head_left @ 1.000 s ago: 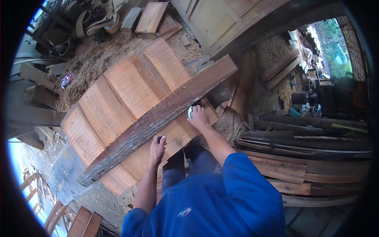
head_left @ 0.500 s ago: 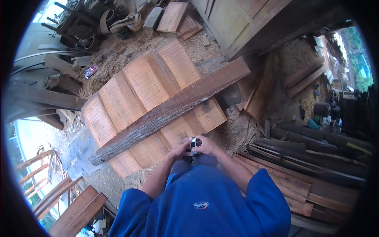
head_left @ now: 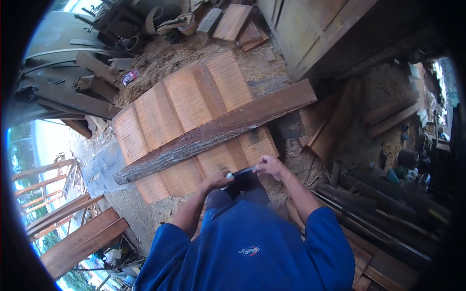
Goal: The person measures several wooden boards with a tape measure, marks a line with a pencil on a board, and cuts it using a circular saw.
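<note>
My left hand (head_left: 217, 181) is closed around a small silver-white tape measure (head_left: 229, 176), mostly hidden by the fingers. My right hand (head_left: 272, 167) is a short way to the right, its fingers pinched at the end of a thin dark strip (head_left: 244, 170) that spans the gap and looks like the tape's blade. Both hands are in front of my body, at the near edge of several reddish-brown boards (head_left: 177, 99) with fine cross lines. Across these boards a long, thick plank (head_left: 218, 127) lies diagonally, with rough bark along its near side.
Sawdust (head_left: 150, 63) is heaped beyond the boards, near a bucket (head_left: 187, 25). A large wooden cabinet (head_left: 310, 34) stands at the far right. Stacked timber (head_left: 388, 208) lies to the right, and more planks (head_left: 87, 242) are at the lower left.
My hands were together around the tape measure. Now they are apart: the right has moved to the right and slightly away, and a dark strip shows between them.
</note>
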`<move>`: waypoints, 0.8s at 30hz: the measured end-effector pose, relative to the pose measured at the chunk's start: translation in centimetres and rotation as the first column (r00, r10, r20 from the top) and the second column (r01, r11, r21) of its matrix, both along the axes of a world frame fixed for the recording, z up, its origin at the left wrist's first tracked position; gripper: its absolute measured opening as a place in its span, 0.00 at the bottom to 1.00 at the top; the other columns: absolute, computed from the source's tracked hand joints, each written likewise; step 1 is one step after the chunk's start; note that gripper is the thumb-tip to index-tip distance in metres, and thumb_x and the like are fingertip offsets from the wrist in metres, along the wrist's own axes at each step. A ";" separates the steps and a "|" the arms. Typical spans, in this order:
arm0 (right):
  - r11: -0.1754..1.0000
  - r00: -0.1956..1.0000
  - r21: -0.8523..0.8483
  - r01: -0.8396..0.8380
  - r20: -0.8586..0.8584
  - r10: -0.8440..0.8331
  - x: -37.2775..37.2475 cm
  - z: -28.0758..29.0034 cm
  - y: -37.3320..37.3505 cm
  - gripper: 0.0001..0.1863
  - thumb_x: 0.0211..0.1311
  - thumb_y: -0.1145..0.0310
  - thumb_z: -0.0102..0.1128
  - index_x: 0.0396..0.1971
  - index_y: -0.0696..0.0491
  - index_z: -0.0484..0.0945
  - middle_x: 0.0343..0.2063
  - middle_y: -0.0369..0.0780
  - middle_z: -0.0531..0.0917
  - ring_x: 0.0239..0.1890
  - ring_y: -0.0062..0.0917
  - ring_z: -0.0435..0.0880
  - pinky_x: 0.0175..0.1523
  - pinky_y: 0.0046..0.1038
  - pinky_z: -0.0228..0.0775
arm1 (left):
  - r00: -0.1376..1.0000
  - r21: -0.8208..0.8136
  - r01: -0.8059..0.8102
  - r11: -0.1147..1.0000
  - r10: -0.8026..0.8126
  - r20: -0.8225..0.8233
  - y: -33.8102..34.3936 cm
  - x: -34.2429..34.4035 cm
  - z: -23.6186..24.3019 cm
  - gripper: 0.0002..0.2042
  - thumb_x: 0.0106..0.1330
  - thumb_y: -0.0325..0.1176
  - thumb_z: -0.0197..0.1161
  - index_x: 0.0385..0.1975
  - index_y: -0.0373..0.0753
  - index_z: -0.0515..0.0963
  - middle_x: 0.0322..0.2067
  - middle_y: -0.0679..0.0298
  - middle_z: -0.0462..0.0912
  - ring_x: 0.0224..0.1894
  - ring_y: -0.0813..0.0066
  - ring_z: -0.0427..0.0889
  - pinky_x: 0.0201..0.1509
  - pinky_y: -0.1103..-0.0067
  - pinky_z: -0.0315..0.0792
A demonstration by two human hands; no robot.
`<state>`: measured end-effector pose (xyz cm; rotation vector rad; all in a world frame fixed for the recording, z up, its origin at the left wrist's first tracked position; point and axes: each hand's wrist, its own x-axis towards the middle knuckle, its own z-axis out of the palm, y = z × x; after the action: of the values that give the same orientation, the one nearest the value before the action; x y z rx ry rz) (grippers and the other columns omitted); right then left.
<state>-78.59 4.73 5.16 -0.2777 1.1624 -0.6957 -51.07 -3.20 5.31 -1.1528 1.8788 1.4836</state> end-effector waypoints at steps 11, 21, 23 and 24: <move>0.603 0.448 -0.241 0.760 -0.478 -0.755 -28.1 -7.5 -12.4 0.09 0.61 0.74 0.61 0.40 0.56 0.75 0.27 0.36 0.79 0.22 0.19 0.78 0.24 0.19 0.74 | 0.940 0.027 -0.299 0.954 0.290 0.180 -11.7 8.0 0.9 0.16 0.70 0.43 0.56 0.37 0.36 0.82 0.28 0.62 0.84 0.30 0.74 0.81 0.37 0.75 0.74; 0.785 0.562 -0.315 0.533 -0.562 -0.607 -21.5 -11.5 -13.7 0.38 0.58 0.78 0.61 0.67 0.62 0.55 0.33 0.41 0.83 0.29 0.22 0.83 0.29 0.19 0.75 | 0.988 -0.237 -0.132 0.963 0.146 0.041 -17.5 4.1 -6.7 0.19 0.70 0.45 0.52 0.32 0.36 0.82 0.26 0.56 0.84 0.30 0.64 0.83 0.37 0.71 0.74; 0.813 0.595 -0.326 0.483 -0.559 -0.577 -19.6 -11.6 -12.0 0.36 0.58 0.78 0.61 0.66 0.62 0.57 0.34 0.41 0.83 0.29 0.22 0.83 0.30 0.19 0.74 | 0.978 -0.231 -0.180 0.956 0.199 0.065 -17.7 6.0 -7.5 0.19 0.71 0.45 0.52 0.32 0.36 0.82 0.26 0.56 0.84 0.29 0.63 0.83 0.37 0.70 0.74; 0.827 0.607 -0.339 0.448 -0.563 -0.560 -18.8 -11.3 -10.6 0.34 0.58 0.78 0.61 0.65 0.62 0.60 0.34 0.41 0.84 0.28 0.21 0.83 0.30 0.18 0.72 | 0.971 -0.220 -0.206 0.953 0.228 0.078 -17.9 6.8 -7.7 0.19 0.71 0.46 0.51 0.32 0.37 0.82 0.26 0.56 0.84 0.29 0.63 0.82 0.37 0.70 0.74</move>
<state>-97.37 -5.88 -6.11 -0.3426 1.8977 -1.2734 -44.24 -21.10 -2.41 -1.5488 1.9238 1.3283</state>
